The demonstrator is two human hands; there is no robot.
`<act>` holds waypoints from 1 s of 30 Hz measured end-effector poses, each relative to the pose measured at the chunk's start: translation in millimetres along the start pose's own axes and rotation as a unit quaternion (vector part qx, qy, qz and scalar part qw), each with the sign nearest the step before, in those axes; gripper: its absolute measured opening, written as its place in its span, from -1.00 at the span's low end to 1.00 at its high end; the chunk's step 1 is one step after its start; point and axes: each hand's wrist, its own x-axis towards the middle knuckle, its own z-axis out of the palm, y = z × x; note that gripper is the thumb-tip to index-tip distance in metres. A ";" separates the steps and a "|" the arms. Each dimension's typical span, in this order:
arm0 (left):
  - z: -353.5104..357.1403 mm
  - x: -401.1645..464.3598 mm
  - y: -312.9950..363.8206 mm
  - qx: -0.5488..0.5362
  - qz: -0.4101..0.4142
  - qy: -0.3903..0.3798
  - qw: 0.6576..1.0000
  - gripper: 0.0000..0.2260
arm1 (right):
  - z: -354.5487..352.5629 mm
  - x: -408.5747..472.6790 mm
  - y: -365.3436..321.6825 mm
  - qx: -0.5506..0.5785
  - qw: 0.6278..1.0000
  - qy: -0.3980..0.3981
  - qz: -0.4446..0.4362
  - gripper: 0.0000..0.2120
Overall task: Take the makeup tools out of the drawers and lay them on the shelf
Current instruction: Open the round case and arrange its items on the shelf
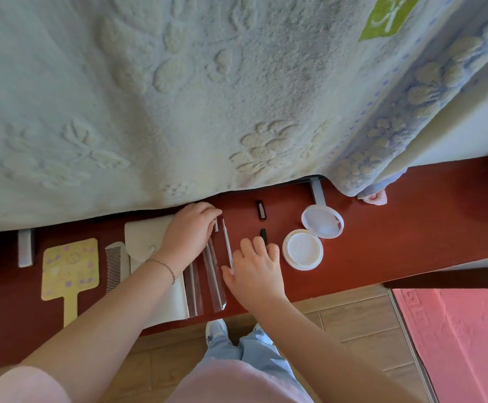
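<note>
Makeup tools lie in a row on the red-brown shelf (pixel 382 228). My left hand (pixel 190 232) rests on a white pouch (pixel 144 237), its fingers curled around the top end of a long clear tube (pixel 215 283). A second clear tube (pixel 193 292) lies just left of it. A thin white stick (pixel 227 245) lies to the right, its lower end touching the thumb of my right hand (pixel 256 271), which is flat with fingers spread. Beyond are a black cap (pixel 261 209), a small black piece (pixel 263 235) by my fingertips, and an open white compact (pixel 304 248).
A yellow paddle-shaped hand mirror (pixel 70 269) and a white comb (pixel 116 263) lie at the left. A pale embossed blanket (pixel 179 97) hangs over the shelf's back. Wooden floor (pixel 353 315) and a pink rug (pixel 463 338) are below, with my feet (pixel 216 330) at the shelf's front edge.
</note>
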 end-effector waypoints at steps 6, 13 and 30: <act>3.3 5.4 -4.2 0.021 -0.009 -0.003 1.000 -0.74 | 2.6 -3.1 2.6 -0.003 0.999 -0.031 -0.011 -0.79; 7.4 8.6 -7.5 0.007 0.019 -0.008 1.000 -0.83 | 1.8 -6.1 9.5 -0.014 0.999 -0.036 0.035 -0.87; 24.9 28.2 2.1 0.009 0.119 -0.029 0.992 -0.75 | 0.2 -2.8 22.7 -0.002 0.998 -0.048 0.049 -0.84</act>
